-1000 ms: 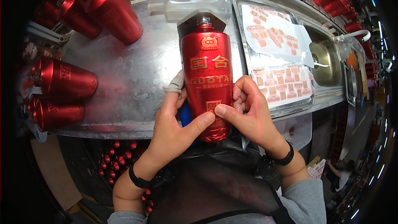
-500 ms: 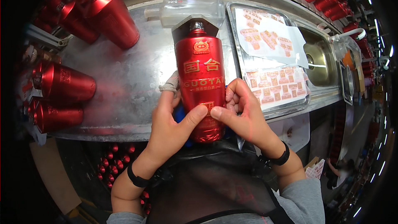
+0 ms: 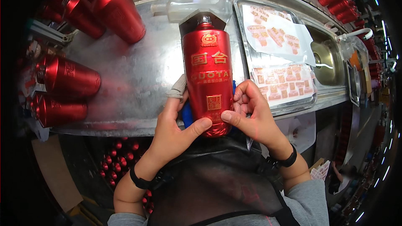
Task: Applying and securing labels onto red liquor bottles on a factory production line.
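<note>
A glossy red bottle (image 3: 208,69) with gold lettering and a gold square emblem lies face up before me, its base toward my body. My left hand (image 3: 172,127) is wrapped round its lower left side, the thumb pressed near the base; a pale cover wraps one fingertip. From the other side my right hand (image 3: 255,119) grips the lower right edge, thumb on the front and fingers curled beside it. The bottle's neck end lies against a dark angular support (image 3: 186,26). A piece of blue material (image 3: 187,116) shows under the bottle. A thin pointed object (image 3: 249,143) hangs below my right hand.
A clear glass bottle (image 3: 199,6) lies behind the support. To the right, a metal tray (image 3: 239,21) holds decal sheets (image 3: 284,84), beside a sink (image 3: 324,54). Several red bottles (image 3: 119,12) stand or lie at left on the metal worktop (image 3: 125,71). Another person (image 3: 341,178) is far right.
My thumbs have slid down toward the bottle's base and a little apart, uncovering the gold square emblem. The view has shifted slightly.
</note>
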The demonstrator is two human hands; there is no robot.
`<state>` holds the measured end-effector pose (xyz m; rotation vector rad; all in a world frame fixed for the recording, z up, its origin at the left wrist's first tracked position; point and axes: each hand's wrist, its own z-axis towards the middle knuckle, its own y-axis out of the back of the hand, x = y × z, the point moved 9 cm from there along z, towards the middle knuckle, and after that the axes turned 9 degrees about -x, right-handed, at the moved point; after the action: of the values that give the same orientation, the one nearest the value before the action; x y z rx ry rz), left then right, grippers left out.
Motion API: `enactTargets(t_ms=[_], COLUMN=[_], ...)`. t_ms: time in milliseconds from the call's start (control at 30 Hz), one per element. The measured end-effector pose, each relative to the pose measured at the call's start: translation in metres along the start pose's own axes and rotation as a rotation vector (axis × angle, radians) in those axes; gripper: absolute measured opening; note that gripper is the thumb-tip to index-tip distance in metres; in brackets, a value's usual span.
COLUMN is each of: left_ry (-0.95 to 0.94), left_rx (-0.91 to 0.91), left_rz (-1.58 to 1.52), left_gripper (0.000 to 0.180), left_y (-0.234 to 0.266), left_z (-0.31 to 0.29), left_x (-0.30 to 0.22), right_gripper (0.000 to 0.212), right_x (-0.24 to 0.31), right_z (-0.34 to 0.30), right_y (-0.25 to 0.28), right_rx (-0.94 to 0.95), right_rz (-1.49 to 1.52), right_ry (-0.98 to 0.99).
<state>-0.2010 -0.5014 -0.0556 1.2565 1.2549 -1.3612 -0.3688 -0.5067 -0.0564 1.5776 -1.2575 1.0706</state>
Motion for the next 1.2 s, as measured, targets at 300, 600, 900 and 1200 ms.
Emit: enactTargets(t_ms=[300,600,900,1200], left_ry=[0.032,0.093,0.078,0.052], left_rx=[0.019,-0.015,0.044,-0.016], left_rz=[-0.054,-0.106,-0.065,-0.075], left_gripper=[0.085,0.079,0.083,0.083], left_y=[-0.001,0.003,0.003,0.005], left_z=[-0.004,-0.006,-0.003,-0.001], left_x=[0.003,0.011,0.011,0.008], right_gripper=[0.045,0.040,0.038,0.045], right_x=[-0.001,0.002,-0.011,0.005], right_z=[0.002,0.000,0.005,-0.001], right_y=[-0.001,-0.005,-0.001,-0.005], right_rx=[0.038,0.007,0.023,0.046], right_rz=[0.038,0.074,0.251,0.048], right_ry=[-0.043,0.012,-0.063,-0.007])
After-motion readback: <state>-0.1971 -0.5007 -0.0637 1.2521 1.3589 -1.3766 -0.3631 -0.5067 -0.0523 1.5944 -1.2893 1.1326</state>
